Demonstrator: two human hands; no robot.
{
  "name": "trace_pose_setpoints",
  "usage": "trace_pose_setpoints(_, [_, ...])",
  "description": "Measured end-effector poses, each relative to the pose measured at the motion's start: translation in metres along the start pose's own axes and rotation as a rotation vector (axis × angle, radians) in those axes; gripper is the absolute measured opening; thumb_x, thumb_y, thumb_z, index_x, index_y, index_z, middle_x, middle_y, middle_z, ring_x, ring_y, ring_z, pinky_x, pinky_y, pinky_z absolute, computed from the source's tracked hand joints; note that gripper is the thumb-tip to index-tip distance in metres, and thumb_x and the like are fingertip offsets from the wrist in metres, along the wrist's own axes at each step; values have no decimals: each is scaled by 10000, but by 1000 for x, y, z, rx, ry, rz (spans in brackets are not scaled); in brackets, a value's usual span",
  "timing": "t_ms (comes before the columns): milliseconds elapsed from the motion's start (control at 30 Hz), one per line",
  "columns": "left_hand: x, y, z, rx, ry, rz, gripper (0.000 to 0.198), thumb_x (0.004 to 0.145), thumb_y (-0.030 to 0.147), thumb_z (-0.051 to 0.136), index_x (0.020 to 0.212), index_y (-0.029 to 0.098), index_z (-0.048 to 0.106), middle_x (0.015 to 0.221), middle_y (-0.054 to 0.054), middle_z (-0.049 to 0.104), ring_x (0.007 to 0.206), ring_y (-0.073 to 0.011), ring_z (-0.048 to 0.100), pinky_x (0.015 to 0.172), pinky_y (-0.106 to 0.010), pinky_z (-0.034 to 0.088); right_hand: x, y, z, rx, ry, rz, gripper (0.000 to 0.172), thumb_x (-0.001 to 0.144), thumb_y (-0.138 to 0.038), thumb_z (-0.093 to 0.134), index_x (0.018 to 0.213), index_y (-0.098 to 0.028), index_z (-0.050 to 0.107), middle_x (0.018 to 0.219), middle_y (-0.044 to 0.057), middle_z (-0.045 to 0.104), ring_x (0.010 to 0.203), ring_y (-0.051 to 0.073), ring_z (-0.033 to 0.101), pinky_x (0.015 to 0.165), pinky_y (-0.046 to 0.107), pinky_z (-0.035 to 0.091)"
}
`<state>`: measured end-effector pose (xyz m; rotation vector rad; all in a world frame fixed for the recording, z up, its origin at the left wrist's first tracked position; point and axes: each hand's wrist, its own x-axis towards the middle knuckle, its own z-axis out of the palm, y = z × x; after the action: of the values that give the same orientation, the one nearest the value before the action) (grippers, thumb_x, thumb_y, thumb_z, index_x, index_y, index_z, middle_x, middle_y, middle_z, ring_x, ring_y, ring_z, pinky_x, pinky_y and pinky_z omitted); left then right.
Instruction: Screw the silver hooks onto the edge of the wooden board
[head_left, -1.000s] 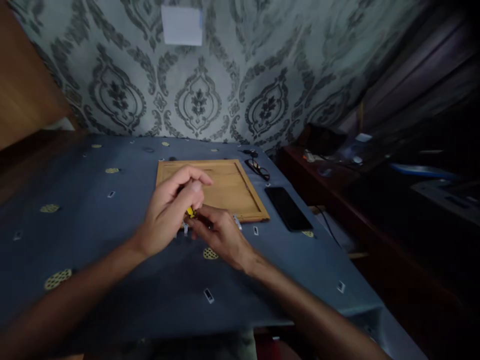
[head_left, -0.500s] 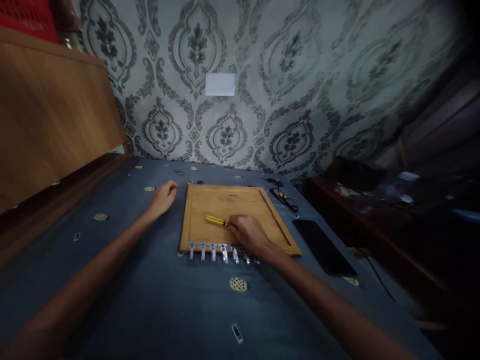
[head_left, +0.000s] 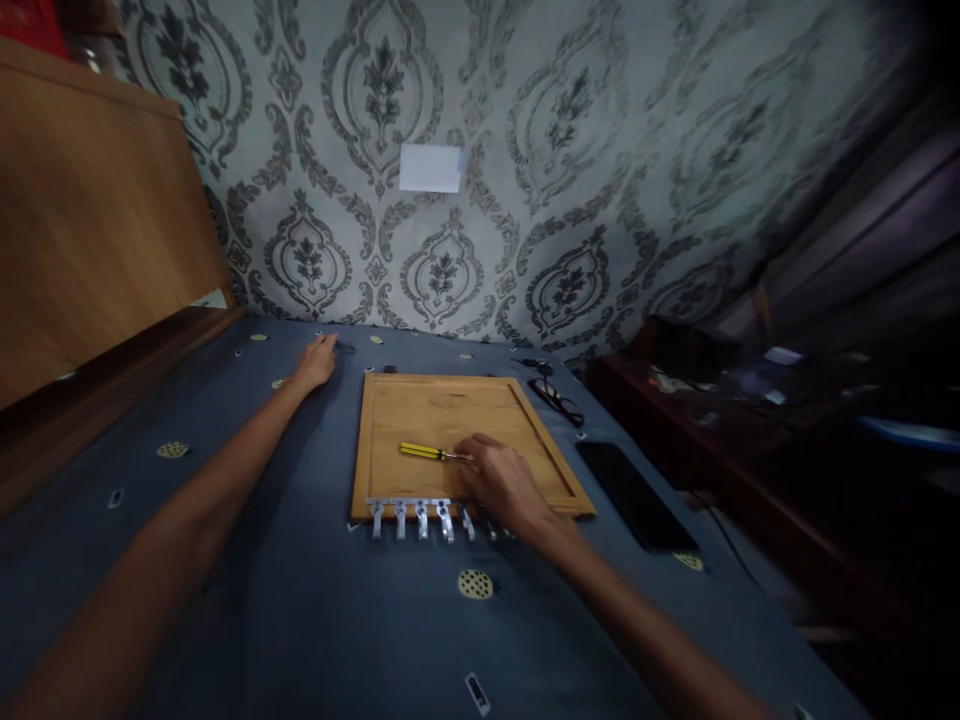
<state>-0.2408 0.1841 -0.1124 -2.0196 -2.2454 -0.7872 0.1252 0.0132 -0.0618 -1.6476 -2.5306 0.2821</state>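
Observation:
A framed wooden board (head_left: 450, 410) lies on the blue patterned cloth, with a metal strip of several hooks (head_left: 423, 518) along its near edge. My right hand (head_left: 499, 480) is closed over the board, and a screwdriver with a yellow handle (head_left: 423, 451) points left out of it, its shaft at my fingers. Beyond the board's left side, my left hand (head_left: 319, 362) is at the far part of the cloth, fingers pressed together beside a small dark looped item (head_left: 345, 348). What those fingers hold, if anything, is too small to make out.
Eyeglasses (head_left: 556, 400) and a black phone-like slab (head_left: 636, 495) lie right of the board. A wooden cabinet (head_left: 105, 200) stands at the left. Patterned wallpaper with a white switch plate (head_left: 430, 168) rises behind. A dark red table (head_left: 720, 440) with clutter is at the right.
My left hand has moved away from me, to the far part of the cloth beside the dark looped item. My right hand stays over the board with the screwdriver. The view has shifted slightly.

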Motion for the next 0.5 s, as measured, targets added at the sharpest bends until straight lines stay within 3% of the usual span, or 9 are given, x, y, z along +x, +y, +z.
trace_pose_setpoints(133, [15, -2, 6, 49, -53, 48, 405, 994, 397, 653, 1332, 176, 620, 1349, -118, 641, 1163, -245, 662, 984, -472, 596, -14, 6, 8, 138, 123, -62, 282, 966, -145, 547, 1135, -172, 771, 1104, 117, 776, 1004, 233, 742, 856, 299, 512])
trace_pose_setpoints(333, [24, -8, 3, 138, -112, 109, 409, 992, 399, 656, 1329, 170, 620, 1340, -117, 644, 1158, -246, 664, 980, -474, 597, -30, 9, 21, 263, 243, -153, 230, 979, -189, 535, 1012, -177, 763, 942, 83, 760, 623, 152, 654, 634, 275, 505])
trace_pose_setpoints(500, [31, -10, -1, 172, -155, 145, 400, 992, 398, 656, 1322, 175, 624, 1334, -115, 647, 1154, -243, 666, 977, -466, 598, -38, 4, 21, 301, 284, -164, 234, 969, -186, 524, 945, -186, 757, 885, 77, 763, 607, 160, 659, 623, 287, 517])
